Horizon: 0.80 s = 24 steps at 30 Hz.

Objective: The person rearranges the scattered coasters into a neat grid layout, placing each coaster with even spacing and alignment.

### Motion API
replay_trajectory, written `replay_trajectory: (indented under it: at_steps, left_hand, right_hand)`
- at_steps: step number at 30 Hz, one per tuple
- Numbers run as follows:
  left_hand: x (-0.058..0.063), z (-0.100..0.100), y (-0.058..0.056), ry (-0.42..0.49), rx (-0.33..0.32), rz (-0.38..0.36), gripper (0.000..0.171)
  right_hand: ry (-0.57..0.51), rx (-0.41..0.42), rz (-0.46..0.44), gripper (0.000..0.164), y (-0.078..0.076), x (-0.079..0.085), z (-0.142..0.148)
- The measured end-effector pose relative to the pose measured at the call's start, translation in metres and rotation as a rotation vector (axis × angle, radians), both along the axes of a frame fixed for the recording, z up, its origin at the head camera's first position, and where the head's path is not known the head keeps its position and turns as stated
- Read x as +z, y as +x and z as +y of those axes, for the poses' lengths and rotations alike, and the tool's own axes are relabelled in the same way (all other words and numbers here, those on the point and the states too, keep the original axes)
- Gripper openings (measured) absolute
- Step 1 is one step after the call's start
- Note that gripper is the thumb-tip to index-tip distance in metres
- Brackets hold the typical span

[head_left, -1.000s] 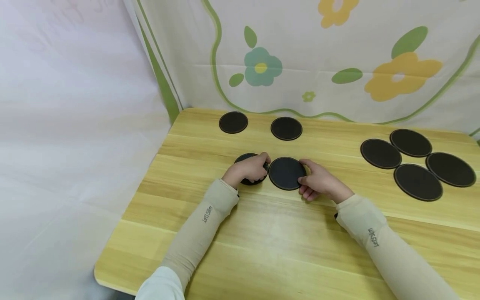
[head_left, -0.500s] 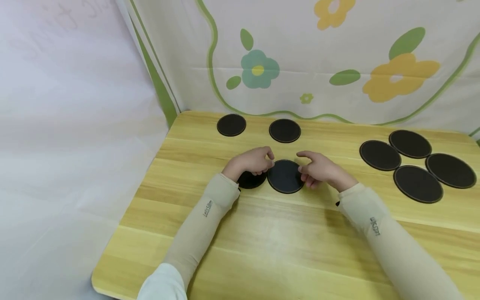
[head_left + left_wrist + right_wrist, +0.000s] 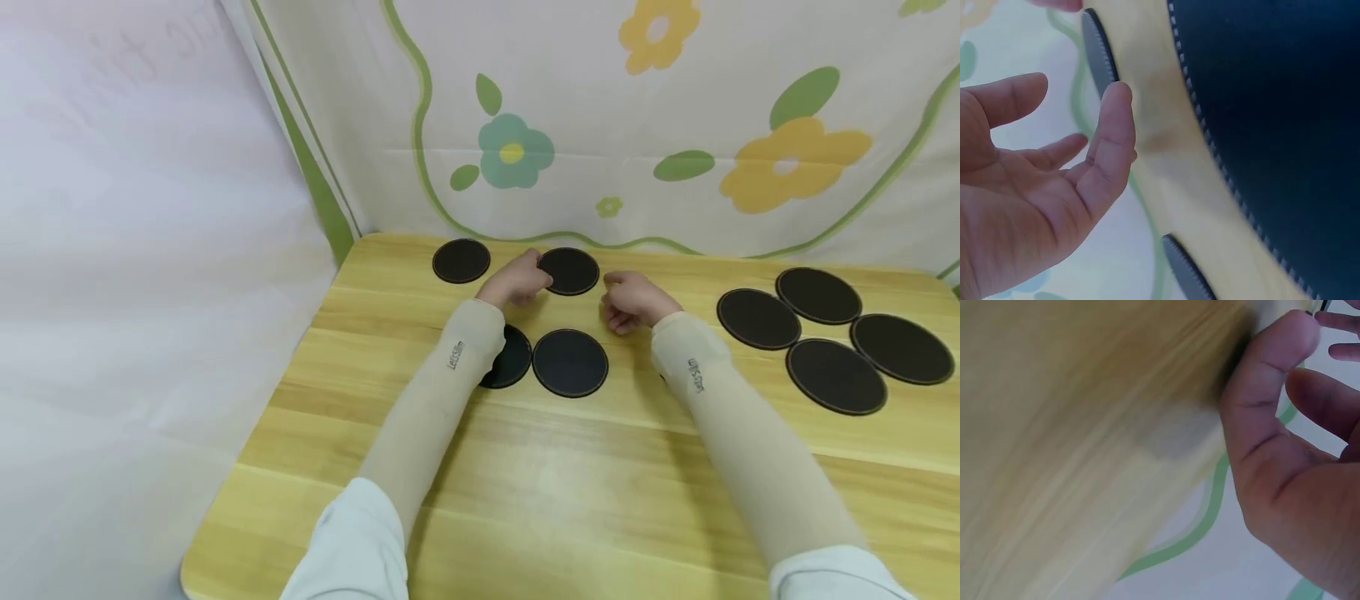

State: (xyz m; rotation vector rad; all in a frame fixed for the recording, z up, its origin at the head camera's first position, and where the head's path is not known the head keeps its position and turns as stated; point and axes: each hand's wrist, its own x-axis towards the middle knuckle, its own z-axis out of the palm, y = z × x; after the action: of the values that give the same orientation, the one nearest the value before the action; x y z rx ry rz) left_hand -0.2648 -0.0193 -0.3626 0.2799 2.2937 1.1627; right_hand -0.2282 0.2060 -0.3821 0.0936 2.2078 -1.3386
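Note:
In the head view my left hand (image 3: 519, 279) is at the left rim of a round black coaster (image 3: 570, 271) near the table's back edge. To the right of this coaster is my right hand (image 3: 633, 302), its fingers loosely bent and a small gap from the rim. Neither hand grips anything. The left wrist view shows the left fingers relaxed and apart, with a stitched black coaster (image 3: 1272, 125) large in the foreground. Nearer the body two coasters lie side by side: one fully visible (image 3: 570, 362), the other (image 3: 512, 358) partly hidden by the left sleeve.
A further coaster (image 3: 461, 261) lies at the back left. Several more form a touching cluster on the right, among them a front coaster (image 3: 836, 377). The wooden table (image 3: 540, 492) meets a flower-printed cloth (image 3: 585, 108) at the back and a white cloth (image 3: 150, 292) at left.
Both hands have left the near pair of coasters and moved away from the body to either side of the back middle coaster. The near pair stays side by side.

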Motion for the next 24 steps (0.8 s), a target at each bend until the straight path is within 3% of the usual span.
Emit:
replay_trajectory:
  at_steps: [7, 13, 18, 22, 24]
  left_hand:
    - [-0.006, 0.008, -0.005, 0.068, 0.042, -0.035, 0.071]
    - [-0.001, 0.014, -0.007, 0.142, 0.137, -0.088, 0.072]
    - [0.000, 0.015, -0.008, 0.200, 0.192, -0.094, 0.049]
    - [-0.005, 0.015, -0.007, 0.242, 0.233, -0.108, 0.011]
    - [-0.007, 0.014, -0.005, 0.236, 0.235, -0.089, 0.006]
  right_hand:
    - [-0.050, -0.041, -0.022, 0.072, -0.011, -0.005, -0.008]
    - [-0.171, -0.109, -0.077, 0.068, -0.014, 0.000, -0.008]
    - [-0.240, -0.203, -0.064, 0.064, -0.014, 0.002, -0.007]
    - [-0.288, -0.283, -0.039, 0.061, -0.014, -0.003, -0.010]
    - [-0.311, -0.314, -0.034, 0.059, -0.013, -0.007, -0.012]
